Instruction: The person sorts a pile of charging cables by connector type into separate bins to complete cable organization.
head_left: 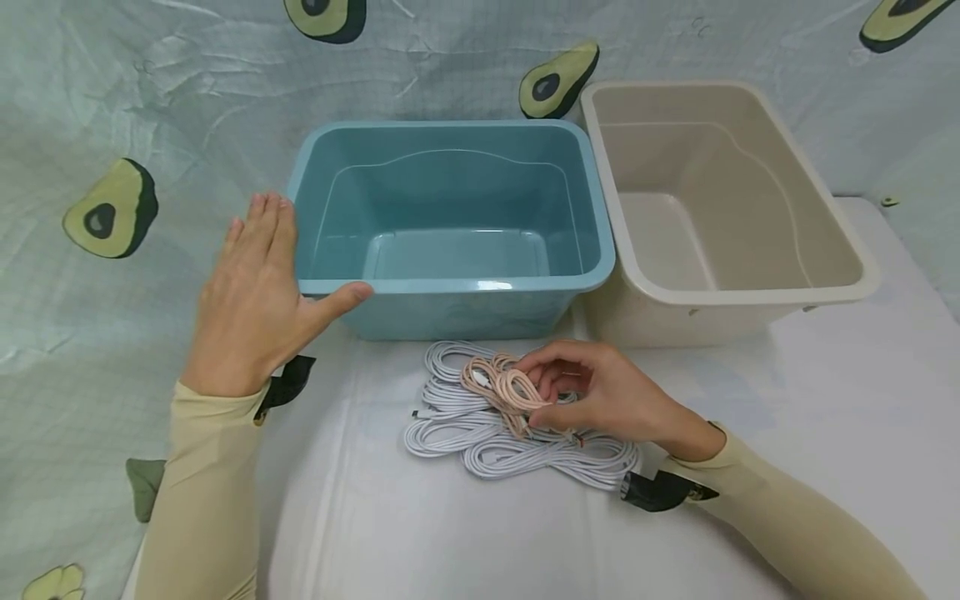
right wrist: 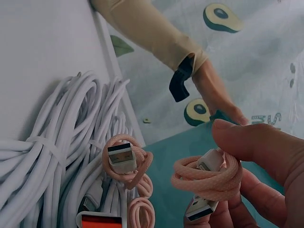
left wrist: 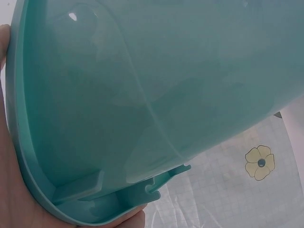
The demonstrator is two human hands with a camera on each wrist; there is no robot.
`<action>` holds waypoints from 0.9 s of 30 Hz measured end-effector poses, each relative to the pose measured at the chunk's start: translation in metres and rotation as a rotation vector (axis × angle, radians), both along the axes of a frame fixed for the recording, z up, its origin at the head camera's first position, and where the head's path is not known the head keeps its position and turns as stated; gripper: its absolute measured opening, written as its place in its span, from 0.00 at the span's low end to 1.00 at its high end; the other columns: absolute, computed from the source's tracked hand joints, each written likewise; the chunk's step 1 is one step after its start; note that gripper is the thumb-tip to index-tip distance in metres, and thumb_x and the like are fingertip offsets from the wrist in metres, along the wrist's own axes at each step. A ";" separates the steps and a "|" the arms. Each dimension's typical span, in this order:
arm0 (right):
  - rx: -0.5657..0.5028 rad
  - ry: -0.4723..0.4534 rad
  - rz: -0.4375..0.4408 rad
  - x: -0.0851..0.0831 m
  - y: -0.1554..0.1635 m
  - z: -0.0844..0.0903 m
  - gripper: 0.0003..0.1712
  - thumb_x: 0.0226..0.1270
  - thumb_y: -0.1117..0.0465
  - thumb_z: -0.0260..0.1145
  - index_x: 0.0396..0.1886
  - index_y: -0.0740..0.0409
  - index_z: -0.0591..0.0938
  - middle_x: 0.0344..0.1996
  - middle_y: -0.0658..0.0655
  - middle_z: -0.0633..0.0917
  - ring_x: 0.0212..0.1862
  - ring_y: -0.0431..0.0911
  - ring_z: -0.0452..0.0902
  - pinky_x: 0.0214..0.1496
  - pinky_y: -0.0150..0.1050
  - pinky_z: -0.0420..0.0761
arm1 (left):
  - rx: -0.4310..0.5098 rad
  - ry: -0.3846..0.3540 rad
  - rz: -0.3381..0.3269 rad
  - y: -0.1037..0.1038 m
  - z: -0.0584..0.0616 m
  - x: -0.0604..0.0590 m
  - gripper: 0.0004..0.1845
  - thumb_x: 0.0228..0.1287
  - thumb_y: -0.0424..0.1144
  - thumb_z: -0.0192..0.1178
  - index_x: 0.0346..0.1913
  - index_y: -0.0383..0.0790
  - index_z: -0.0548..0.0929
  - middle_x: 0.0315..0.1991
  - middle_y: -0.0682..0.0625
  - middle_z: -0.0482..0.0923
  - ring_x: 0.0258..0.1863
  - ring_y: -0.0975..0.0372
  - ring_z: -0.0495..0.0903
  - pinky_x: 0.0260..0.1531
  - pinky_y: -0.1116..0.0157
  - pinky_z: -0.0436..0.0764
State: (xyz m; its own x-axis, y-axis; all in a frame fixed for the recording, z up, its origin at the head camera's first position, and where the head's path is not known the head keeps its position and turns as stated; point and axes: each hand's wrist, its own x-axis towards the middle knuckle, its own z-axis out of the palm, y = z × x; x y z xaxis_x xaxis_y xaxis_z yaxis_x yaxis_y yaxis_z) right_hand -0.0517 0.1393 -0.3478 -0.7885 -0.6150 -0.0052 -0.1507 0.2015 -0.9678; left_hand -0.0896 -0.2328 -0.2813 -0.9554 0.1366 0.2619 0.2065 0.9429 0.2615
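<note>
My right hand (head_left: 600, 392) pinches a coiled pink USB cable (right wrist: 209, 178) between thumb and fingers, just over a pile of cables. Its white and metal plugs show in the right wrist view. Beneath it, another pink coil (right wrist: 127, 161) lies on bundled white cables (head_left: 450, 433). A blue-green plastic bin (head_left: 480, 286) stands behind the pile. My left hand (head_left: 251, 300) rests against that bin's front left corner, fingers straight along the side and thumb stretched over the front rim. The left wrist view shows the bin's outer wall and the underside of its rim close up.
To the right of the blue-green bin stands a beige bin (head_left: 750, 296), their rims touching or nearly so. Both are on a white-covered table (head_left: 480, 542). Behind and to the left hangs a pale cloth (head_left: 225, 75) printed with avocados.
</note>
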 end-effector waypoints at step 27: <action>0.068 0.176 0.023 -0.004 -0.001 0.043 0.27 0.53 0.69 0.82 0.55 0.57 0.85 0.39 0.54 0.83 0.39 0.43 0.80 0.44 0.30 0.85 | 0.016 -0.026 -0.004 -0.001 -0.001 -0.001 0.65 0.61 0.78 0.57 0.82 0.28 0.49 0.84 0.32 0.45 0.85 0.42 0.45 0.86 0.47 0.44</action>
